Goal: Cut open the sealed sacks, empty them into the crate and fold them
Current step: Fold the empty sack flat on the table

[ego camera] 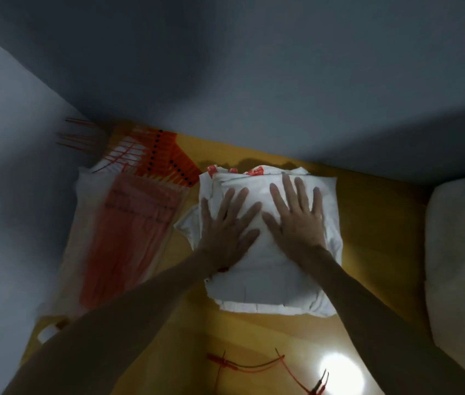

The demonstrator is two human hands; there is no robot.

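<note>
Both hands lie flat with fingers spread, the left hand (227,223) and right hand (296,215) pressing on the folded white sack (276,269), which lies on the yellow table (368,252), beside red ties (128,223).

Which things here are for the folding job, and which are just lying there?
For the job: left hand, right hand, both pressing flat on the pile of folded white sacks.
Just lying about: clear bag of red ties, loose red ties, white bulky thing on the right.
</note>
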